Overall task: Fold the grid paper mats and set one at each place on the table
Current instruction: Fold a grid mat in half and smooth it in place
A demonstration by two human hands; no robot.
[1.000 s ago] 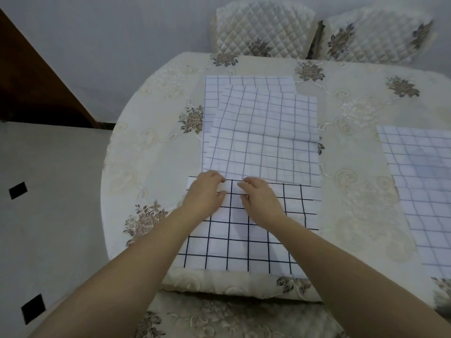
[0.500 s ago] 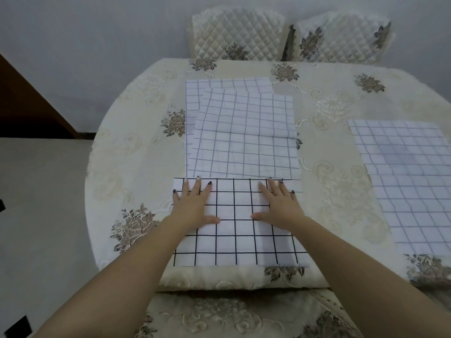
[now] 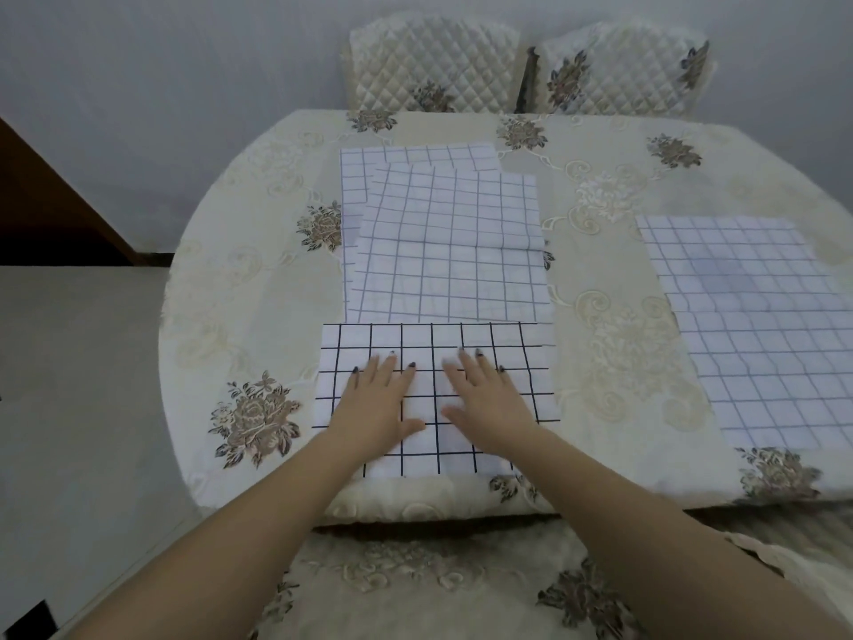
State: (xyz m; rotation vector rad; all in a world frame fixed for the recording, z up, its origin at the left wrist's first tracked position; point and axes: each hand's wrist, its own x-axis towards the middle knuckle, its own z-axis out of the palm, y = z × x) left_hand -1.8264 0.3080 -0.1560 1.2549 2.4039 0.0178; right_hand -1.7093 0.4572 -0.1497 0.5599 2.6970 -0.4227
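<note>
A folded grid paper mat (image 3: 517,344) with bold black lines lies at the table's near edge. My left hand (image 3: 376,406) and my right hand (image 3: 489,401) lie flat on it side by side, fingers straight and pointing away from me. Just beyond it two unfolded mats overlap: the upper mat (image 3: 450,251) with a crease across its middle, and a lower mat (image 3: 355,177) showing at the back left. Another unfolded grid mat (image 3: 757,325) lies on the right side of the table.
The round table (image 3: 231,288) wears a cream floral cloth. Two quilted chair backs (image 3: 434,62) (image 3: 618,71) stand at the far side against a grey wall. A padded seat (image 3: 415,579) sits below the near edge. Pale floor lies to the left.
My hands went from pinching the mat's far fold edge to lying flat on it, then slid back toward me and closer together. The camera view shifted slightly.
</note>
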